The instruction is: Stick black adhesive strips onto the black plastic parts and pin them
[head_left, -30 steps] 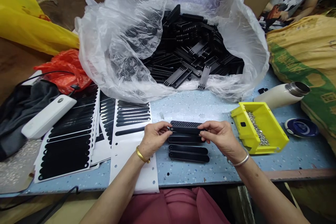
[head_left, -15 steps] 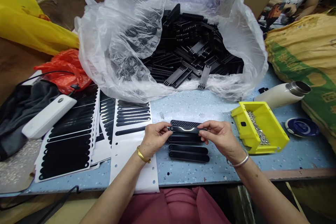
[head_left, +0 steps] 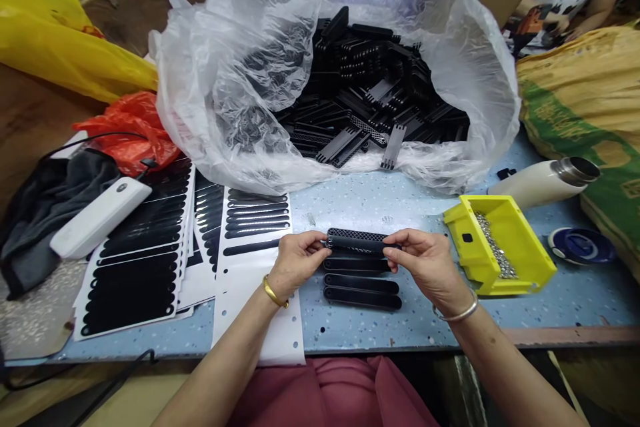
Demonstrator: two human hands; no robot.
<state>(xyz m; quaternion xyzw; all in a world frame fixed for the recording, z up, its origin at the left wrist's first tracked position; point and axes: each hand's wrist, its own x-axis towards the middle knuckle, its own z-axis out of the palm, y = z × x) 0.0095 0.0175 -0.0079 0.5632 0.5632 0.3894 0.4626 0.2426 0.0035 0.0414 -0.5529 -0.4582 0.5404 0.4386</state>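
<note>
My left hand pinches the left end of a thin black adhesive strip between thumb and fingertips. The strip's right end is pinched in my right hand. It spans level between both hands, just in front of a black bar with a mesh pattern. Whether strip and bar touch, I cannot tell. Nearer to me, several smooth black bars lie in a stack of rows on the blue table. Left of them is a white backing sheet with several black strips on its far part.
A clear plastic bag full of black bars fills the back. On the right are a yellow bin of small metal parts, a bottle and its blue lid. More strip sheets and a white device lie left.
The strip showed a bright curved reflection half a second ago and now looks darker and straighter. Both hands keep their pinch in nearly the same place; the view has shifted slightly.
</note>
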